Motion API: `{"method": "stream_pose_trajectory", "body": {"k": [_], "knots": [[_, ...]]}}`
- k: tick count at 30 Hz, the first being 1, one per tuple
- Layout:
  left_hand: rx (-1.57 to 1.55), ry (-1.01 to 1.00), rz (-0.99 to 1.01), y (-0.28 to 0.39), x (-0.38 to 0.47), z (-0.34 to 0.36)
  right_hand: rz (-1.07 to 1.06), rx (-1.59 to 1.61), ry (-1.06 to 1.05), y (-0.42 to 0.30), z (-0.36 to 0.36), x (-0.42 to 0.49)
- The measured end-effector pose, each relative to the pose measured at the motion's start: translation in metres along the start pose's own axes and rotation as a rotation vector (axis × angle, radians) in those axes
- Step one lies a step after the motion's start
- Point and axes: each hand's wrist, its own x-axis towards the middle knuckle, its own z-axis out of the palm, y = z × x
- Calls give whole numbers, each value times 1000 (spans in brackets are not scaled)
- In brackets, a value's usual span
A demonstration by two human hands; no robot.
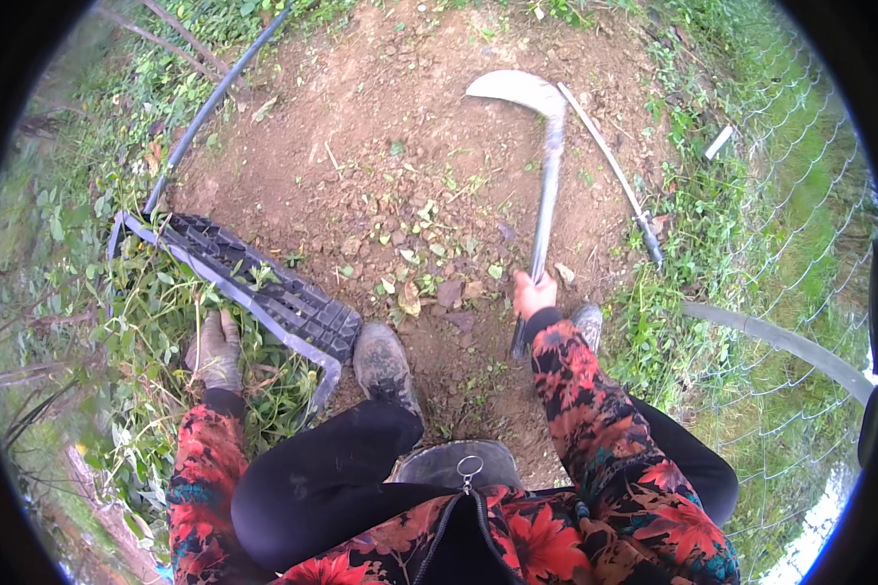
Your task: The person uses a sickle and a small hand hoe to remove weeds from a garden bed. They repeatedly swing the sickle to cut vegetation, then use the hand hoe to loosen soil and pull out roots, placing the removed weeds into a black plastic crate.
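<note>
My right hand (534, 292) is closed around the handle of a sickle (549, 168), whose curved, pale blade points left above bare soil. My left hand (218, 351), in a dirty light glove, is down among leafy green weeds (154, 314); its fingertips are partly hidden, so whether it grips stems cannot be told. Just right of it, a black plastic crate (285, 292) with a grey-blue rim lies tilted on its side, with some leaves over it.
A thin rod with a dark end (607, 153) lies right of the sickle. A chain-link fence (790, 292) runs along the right, with a grey pipe (783, 340) by it. A dark hose (212, 110) crosses the upper left. My boots (384, 365) stand on soil.
</note>
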Motion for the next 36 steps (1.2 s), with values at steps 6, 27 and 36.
{"method": "stream_pose_trajectory", "body": {"k": [6, 27, 36], "knots": [[75, 140, 102, -4, 1, 6, 76, -659, -196, 37, -40, -56], [-90, -156, 332, 49, -10, -165, -217, -778, -179, -50, -95, -70], [1, -260, 579, 251, 74, -77, 238, 64, -395, -237, -97, -137]]}}
